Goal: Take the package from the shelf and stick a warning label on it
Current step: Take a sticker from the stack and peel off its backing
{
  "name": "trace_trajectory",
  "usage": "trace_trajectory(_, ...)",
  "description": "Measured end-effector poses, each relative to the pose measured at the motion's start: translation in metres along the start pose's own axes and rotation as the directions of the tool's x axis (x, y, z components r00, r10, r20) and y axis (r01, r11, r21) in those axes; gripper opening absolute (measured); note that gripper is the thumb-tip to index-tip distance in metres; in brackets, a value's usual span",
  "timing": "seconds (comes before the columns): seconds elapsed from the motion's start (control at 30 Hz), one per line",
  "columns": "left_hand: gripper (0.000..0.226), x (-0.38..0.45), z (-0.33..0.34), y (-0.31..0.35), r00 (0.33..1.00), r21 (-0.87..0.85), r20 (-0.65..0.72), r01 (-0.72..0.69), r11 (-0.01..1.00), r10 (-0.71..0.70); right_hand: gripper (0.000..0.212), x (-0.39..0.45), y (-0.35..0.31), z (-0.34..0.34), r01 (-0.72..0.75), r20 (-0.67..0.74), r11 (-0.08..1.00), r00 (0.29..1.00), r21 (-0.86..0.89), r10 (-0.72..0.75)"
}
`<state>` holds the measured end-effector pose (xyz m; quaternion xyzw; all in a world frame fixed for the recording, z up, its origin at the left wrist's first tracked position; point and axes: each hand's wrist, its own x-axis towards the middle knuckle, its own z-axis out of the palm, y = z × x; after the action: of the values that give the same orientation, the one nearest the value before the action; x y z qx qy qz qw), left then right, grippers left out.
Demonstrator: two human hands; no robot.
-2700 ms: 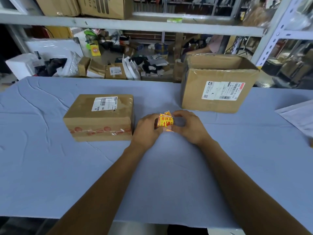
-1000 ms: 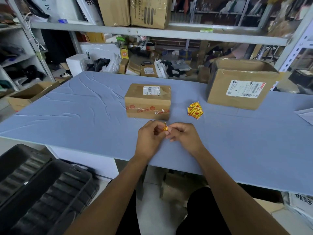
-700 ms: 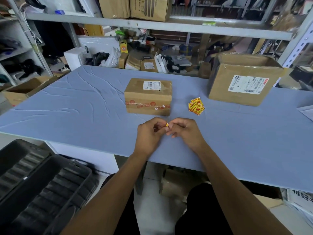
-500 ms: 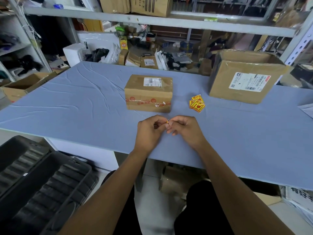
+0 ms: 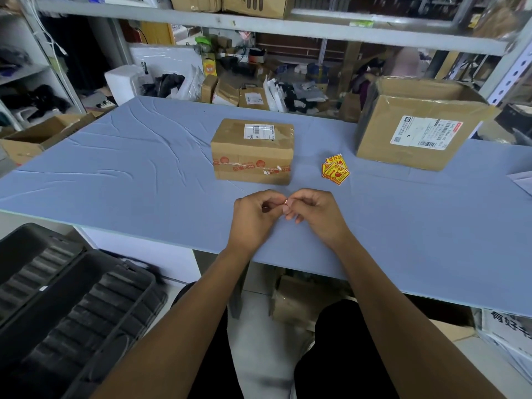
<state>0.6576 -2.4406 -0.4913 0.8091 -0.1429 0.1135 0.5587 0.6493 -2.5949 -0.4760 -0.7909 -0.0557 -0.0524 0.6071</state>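
Observation:
A small brown package (image 5: 253, 151) with a white shipping label and red-printed tape sits on the blue table (image 5: 115, 174). A little stack of yellow-and-red warning labels (image 5: 335, 169) lies to its right. My left hand (image 5: 254, 218) and my right hand (image 5: 315, 216) meet just in front of the package, fingertips pinched together on one warning label (image 5: 285, 201). Only a sliver of that label shows between the fingers.
A larger open cardboard box (image 5: 417, 125) stands at the back right of the table. Shelves with boxes and clutter run behind. A black plastic crate (image 5: 66, 306) sits on the floor at the left, and white paper (image 5: 522, 181) lies at the right edge.
The label stack left my hands and now lies on the table. Both hands drew back toward me and hold one label, now almost hidden between the fingers.

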Motion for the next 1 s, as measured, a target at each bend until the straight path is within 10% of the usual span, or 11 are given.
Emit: trace_trajectory(1.0, 0.025, 0.0007, -0.0061, 0.0049, 0.994, -0.132, 0.078, 0.086, 0.988, -0.076, 0.012, 0.001, 0.0017, 0.0014, -0.008, -0.006, 0.999, 1.0, -0.041, 0.008)
